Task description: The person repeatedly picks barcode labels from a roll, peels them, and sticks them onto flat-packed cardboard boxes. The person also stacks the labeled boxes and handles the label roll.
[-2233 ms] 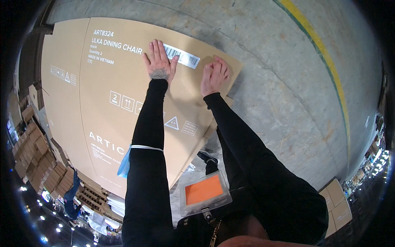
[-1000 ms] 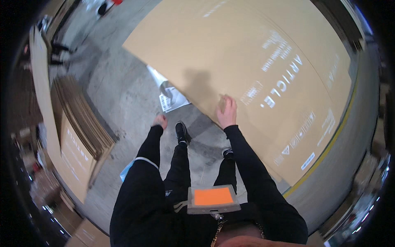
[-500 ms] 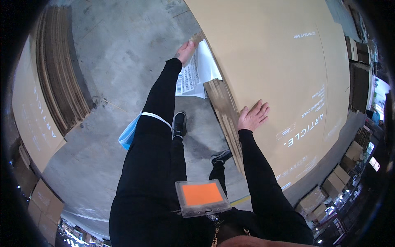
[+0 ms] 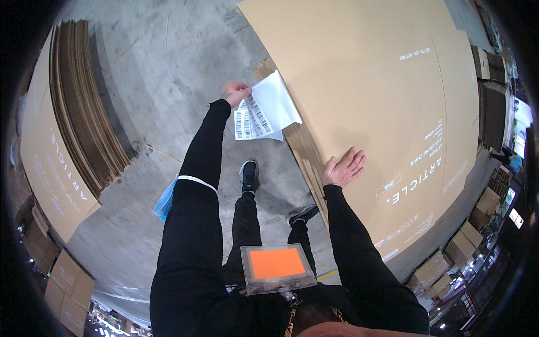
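Note:
Flattened cardboard cartons (image 4: 370, 84) with white printing lie in a stack on my right. From the stack's near-left edge stick out white barcode label sheets (image 4: 275, 101), their upper side bent over. My left hand (image 4: 236, 92) pinches a corner of these sheets beside the stack, thumb and fingers together. Flat on the top carton rests my right hand (image 4: 345, 167), its fingers spread and nothing in it.
Another stack of flat cartons (image 4: 84, 106) stands at the left. A blue face mask (image 4: 164, 202) hangs by its loop on my left arm, and a badge holder with an orange card (image 4: 278, 264) hangs at my front. Boxes (image 4: 461, 247) line the right rim.
My left hand has come from the stack's edge nearer to me and to the left, now at the label sheets' corner. The sheets have shifted slightly. My right hand stays on the carton.

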Available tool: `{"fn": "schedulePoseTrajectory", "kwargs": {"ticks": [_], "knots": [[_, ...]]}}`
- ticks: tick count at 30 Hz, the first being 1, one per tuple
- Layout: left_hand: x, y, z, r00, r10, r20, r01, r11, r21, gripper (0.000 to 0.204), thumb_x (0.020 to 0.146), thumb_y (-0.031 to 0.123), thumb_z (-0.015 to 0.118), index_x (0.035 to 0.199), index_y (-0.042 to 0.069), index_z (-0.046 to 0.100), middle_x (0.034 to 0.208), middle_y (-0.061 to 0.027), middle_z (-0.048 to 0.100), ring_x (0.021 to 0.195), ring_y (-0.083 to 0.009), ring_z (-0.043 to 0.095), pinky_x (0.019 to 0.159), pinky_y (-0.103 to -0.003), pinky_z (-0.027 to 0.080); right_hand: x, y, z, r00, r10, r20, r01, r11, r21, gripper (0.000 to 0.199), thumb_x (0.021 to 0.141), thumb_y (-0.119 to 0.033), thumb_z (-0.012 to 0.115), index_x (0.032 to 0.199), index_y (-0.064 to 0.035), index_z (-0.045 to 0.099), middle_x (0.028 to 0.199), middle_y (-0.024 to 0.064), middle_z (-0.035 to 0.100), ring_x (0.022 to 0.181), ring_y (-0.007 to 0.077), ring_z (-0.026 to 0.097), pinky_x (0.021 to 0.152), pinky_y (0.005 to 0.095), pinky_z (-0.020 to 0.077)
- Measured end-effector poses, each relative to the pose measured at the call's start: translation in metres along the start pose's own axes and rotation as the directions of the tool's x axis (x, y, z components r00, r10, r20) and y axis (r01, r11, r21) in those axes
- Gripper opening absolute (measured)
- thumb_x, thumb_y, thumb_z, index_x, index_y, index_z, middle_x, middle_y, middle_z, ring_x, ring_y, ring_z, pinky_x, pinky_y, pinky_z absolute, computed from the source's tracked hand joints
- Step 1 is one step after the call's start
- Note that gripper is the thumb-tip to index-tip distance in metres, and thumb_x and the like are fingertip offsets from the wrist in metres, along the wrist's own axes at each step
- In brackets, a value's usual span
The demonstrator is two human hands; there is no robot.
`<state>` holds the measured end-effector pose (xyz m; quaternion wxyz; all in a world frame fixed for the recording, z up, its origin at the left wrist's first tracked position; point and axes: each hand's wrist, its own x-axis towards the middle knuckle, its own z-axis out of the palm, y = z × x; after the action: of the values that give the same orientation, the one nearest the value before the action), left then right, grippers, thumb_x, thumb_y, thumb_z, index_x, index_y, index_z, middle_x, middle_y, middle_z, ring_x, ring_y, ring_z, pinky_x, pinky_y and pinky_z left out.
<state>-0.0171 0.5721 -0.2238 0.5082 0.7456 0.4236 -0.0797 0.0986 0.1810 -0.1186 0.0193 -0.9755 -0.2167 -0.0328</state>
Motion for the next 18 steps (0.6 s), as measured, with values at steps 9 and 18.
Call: {"fn": "schedulePoseTrajectory", "kwargs": {"ticks": [9,18], "knots": [[-0.010,0.032,-0.013,0.920,-0.263,0.289,0.374,0.807,-0.456,0.026,0.086,0.039,0.070,0.085,0.013,0.065,0.067,0.0046,0.054,0.061,-0.0061,0.047,0.051,-0.026,0.036,0.000,0.004,0.002,1.000,0.015,0.000,-0.015,1.000,-0.011,0.078,0.089,-0.051,0.045,0.154,-0.0119,0.026,0.161,0.0172,0.017,0.150,0.0376,0.009,0.116,0.0614,0.0080],[-0.021,0.018,-0.002,0.957,-0.062,0.284,0.262,0.607,-0.751,0.019,0.091,0.029,0.070,0.084,0.014,0.061,0.073,0.0042,0.057,0.070,-0.0083,0.056,0.062,-0.026,0.041,-0.001,0.007,0.003,1.000,0.021,0.017,-0.021,1.000,0.002,0.079,0.090,-0.054,0.043,0.155,-0.0130,0.023,0.161,0.0169,0.015,0.150,0.0380,0.007,0.116,0.0623,0.0075]]}}
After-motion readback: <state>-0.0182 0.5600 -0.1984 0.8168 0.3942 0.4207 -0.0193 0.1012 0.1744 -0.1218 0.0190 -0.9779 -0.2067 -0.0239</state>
